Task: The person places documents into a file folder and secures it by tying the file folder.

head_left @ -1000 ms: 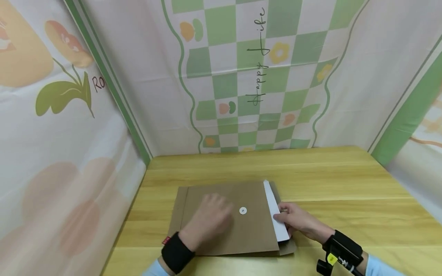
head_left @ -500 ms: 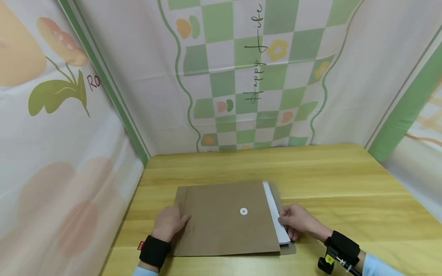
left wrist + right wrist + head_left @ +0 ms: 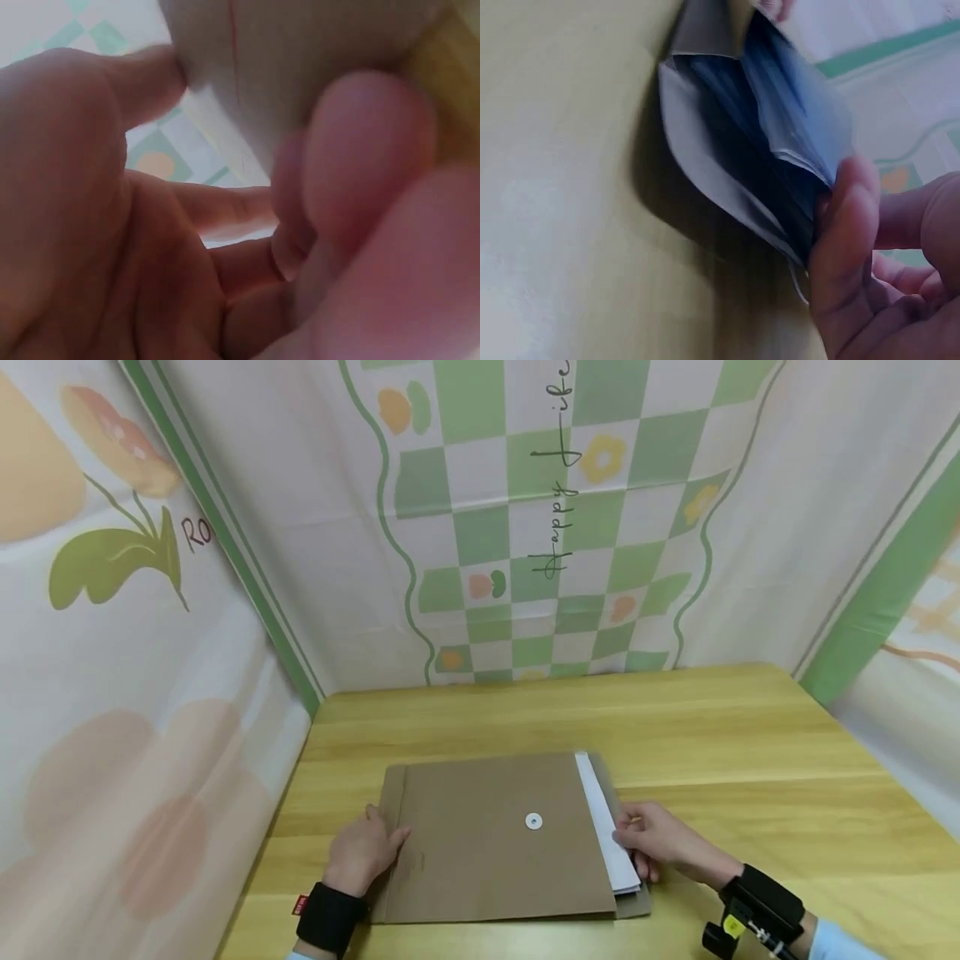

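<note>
A brown kraft document envelope (image 3: pixel 487 852) with a white round button lies flat on the table, its mouth to the right. White papers (image 3: pixel 603 831) stick out of that mouth, over the flap (image 3: pixel 635 906). My left hand (image 3: pixel 362 853) grips the envelope's left edge, thumb on top, the other fingers curled at the edge. At the right side my right hand (image 3: pixel 656 839) pinches the papers' edge. In the right wrist view the envelope's mouth gapes between the grey-looking flap (image 3: pixel 697 142) and the papers (image 3: pixel 799 112); a thin string (image 3: pixel 798 283) hangs near the fingers.
The wooden table (image 3: pixel 735 743) stretches behind and to the right of the envelope. Printed curtains (image 3: pixel 300 527) enclose it at the back and both sides. Black bands sit on both wrists; the right one (image 3: pixel 763 902) carries a small device.
My left hand has moved left from over the envelope's middle to grip its left edge. The right hand keeps holding the papers, and hand and envelope have shifted slightly right.
</note>
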The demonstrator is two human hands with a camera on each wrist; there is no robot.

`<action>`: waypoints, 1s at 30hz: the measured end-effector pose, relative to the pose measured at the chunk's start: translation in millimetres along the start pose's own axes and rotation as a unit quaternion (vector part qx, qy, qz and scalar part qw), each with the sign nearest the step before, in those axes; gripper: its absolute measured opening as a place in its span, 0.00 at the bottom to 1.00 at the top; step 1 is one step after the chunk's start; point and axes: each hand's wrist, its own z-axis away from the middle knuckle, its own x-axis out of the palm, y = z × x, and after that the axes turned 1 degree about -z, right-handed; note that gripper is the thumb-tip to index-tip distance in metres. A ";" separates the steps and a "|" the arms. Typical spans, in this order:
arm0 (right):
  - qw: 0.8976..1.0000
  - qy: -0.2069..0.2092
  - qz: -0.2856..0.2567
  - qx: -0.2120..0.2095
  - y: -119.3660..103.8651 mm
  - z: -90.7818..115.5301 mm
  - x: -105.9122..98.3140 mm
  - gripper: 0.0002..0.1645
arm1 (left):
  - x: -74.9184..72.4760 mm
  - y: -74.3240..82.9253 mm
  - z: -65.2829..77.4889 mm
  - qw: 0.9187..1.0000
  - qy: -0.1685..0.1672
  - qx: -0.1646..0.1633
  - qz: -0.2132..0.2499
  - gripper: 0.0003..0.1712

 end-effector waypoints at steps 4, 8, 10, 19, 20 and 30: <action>1.000 0.003 -0.025 0.007 3.5 7.6 -5.5 0.09 | 3.2 3.4 4.2 0.999 0.040 0.013 -0.013 0.28; 1.000 0.017 0.011 -0.013 1.6 8.9 -1.1 0.09 | 0.5 6.6 7.1 0.995 0.073 0.059 -0.045 0.14; 0.999 0.025 0.031 -0.022 -0.9 6.5 3.8 0.09 | -1.9 7.5 7.5 0.993 0.074 0.081 -0.050 0.19; 0.999 -0.021 -0.048 0.009 3.8 -2.6 6.4 0.10 | -6.1 7.1 5.9 0.994 0.052 0.098 -0.007 0.24; 0.996 -0.030 -0.076 0.020 6.2 -2.5 4.0 0.10 | -6.4 6.7 5.8 0.994 0.049 0.096 -0.001 0.24; 0.975 -0.071 -0.207 0.031 19.4 -7.2 -4.2 0.04 | -4.3 6.2 9.3 0.994 0.052 0.099 0.010 0.24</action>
